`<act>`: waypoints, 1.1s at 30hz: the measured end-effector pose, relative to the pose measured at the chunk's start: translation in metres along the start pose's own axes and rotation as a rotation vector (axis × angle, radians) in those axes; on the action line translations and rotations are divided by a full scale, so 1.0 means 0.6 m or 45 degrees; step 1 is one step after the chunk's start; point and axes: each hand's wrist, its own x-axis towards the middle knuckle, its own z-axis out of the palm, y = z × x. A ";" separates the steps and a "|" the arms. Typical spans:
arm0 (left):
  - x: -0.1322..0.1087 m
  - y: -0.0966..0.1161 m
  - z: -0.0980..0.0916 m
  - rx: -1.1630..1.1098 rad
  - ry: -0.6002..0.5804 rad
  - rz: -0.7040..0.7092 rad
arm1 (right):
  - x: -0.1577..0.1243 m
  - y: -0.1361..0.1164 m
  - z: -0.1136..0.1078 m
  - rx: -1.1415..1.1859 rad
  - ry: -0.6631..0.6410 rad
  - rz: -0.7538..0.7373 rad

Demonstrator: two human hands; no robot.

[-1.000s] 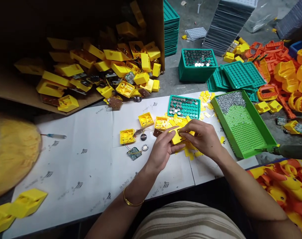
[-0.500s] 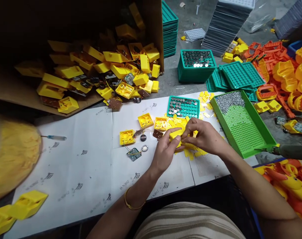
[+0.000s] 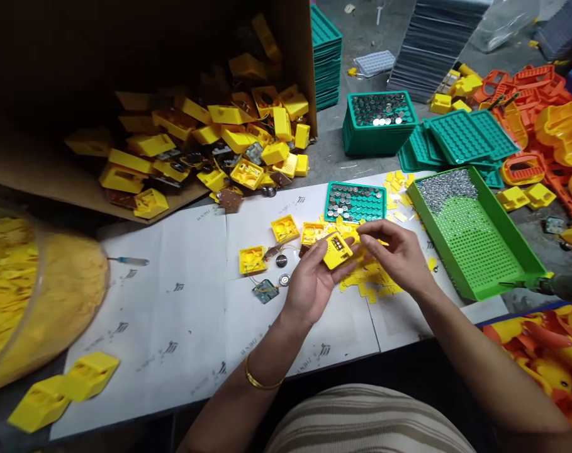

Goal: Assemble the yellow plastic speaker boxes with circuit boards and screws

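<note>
My left hand (image 3: 309, 286) is closed around a small yellow plastic case (image 3: 336, 250). Its open compartment faces up, with several shiny round cells showing inside. Just right of the case is my right hand (image 3: 396, 255), thumb and forefinger brought close together; whatever they pinch is too small to make out. Below the hands spreads a pile of flat yellow plastic pieces (image 3: 373, 284). Left of them lie opened yellow cases (image 3: 252, 259), a green circuit board (image 3: 265, 290) and round black and silver parts (image 3: 281, 260) on wires.
Behind the hands sits a green tray of button cells (image 3: 356, 201). A green basket of small metal screws (image 3: 493, 251) stands at right, by a dark screwdriver (image 3: 559, 286). At left are a carton (image 3: 172, 211) of yellow cases, a clear tub (image 3: 73, 296) and a small screwdriver (image 3: 129, 261).
The yellow case has turned so its compartment shows. My right hand has drawn back a little from it, to the right. The whole view has shifted slightly.
</note>
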 end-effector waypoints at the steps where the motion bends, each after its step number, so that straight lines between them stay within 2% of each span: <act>1: 0.000 0.002 0.001 -0.038 0.005 -0.006 | -0.006 0.001 0.003 0.022 0.027 0.033; 4: 0.000 0.002 0.003 -0.098 0.010 0.006 | -0.021 0.006 0.014 0.086 -0.020 0.177; 10: 0.001 -0.008 0.002 -0.065 -0.055 0.077 | -0.025 0.022 0.034 0.435 -0.055 0.387; 13: -0.001 -0.013 0.001 -0.019 -0.082 0.143 | -0.025 0.027 0.038 0.490 -0.045 0.373; 16: -0.003 -0.017 0.001 0.035 -0.125 0.193 | -0.030 0.031 0.039 0.476 0.003 0.258; 20: -0.005 -0.020 -0.001 0.147 -0.169 0.165 | -0.038 0.037 0.032 0.208 0.036 0.003; 24: -0.004 -0.022 -0.004 0.286 -0.150 0.095 | -0.045 0.040 0.009 -0.272 0.068 -0.188; 26: -0.005 -0.022 -0.005 0.366 -0.136 0.023 | -0.046 0.039 -0.007 -0.524 0.032 -0.272; 29: -0.007 -0.021 -0.006 0.426 -0.195 -0.135 | -0.039 0.034 -0.034 -0.828 -0.077 -0.332; 31: -0.008 -0.020 -0.005 0.406 -0.218 -0.203 | -0.028 0.031 -0.050 -0.903 -0.003 -0.342; 33: -0.008 -0.016 -0.004 0.364 -0.165 -0.186 | -0.011 0.033 -0.062 -0.914 0.185 -0.353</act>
